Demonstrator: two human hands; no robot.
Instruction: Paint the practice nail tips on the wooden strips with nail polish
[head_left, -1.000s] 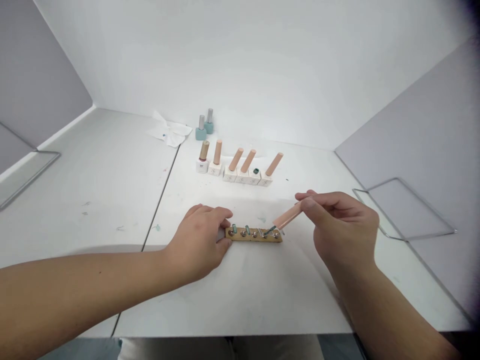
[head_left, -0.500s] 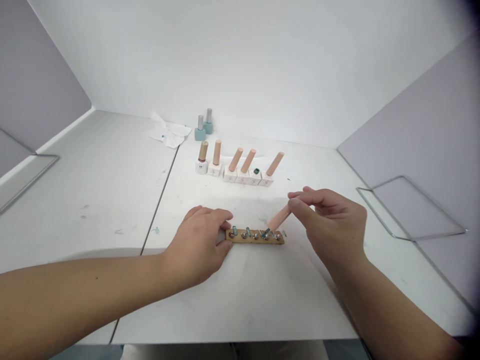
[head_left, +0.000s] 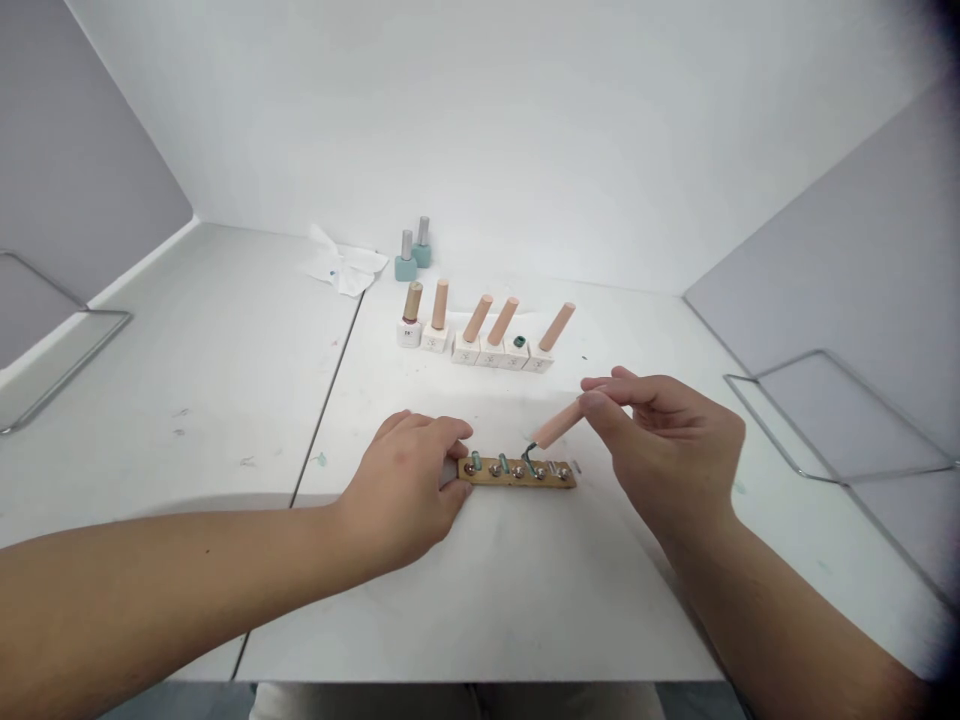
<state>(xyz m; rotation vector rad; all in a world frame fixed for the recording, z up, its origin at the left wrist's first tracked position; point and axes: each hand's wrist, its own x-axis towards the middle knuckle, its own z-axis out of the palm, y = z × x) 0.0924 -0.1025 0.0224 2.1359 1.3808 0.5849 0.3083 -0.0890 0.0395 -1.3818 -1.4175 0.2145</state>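
My left hand (head_left: 416,470) grips the left end of a narrow wooden strip (head_left: 517,482) between thumb and fingers. Along the strip sit several round metal studs and small nail tips (head_left: 503,464), some green and some clear. My right hand (head_left: 664,440) is closed on the peach handle of a nail polish brush (head_left: 559,424), tilted down to the left. Its dark green bristles meet or hover just over a nail tip right of the strip's middle; I cannot tell which. Behind stands an uncapped white nail polish bottle (head_left: 516,354) with dark green at its mouth.
Several white bottles with peach caps (head_left: 478,320) and one with a gold cap (head_left: 410,318) form a row behind the strip. Two teal bottles (head_left: 406,266) and a crumpled tissue (head_left: 352,270) lie farther back. Wire stands (head_left: 825,420) flank the white table (head_left: 450,600) at both sides.
The brush tip has lifted slightly and shifted toward the far edge of the strip. My left hand still holds the strip. The whole view has drifted a little.
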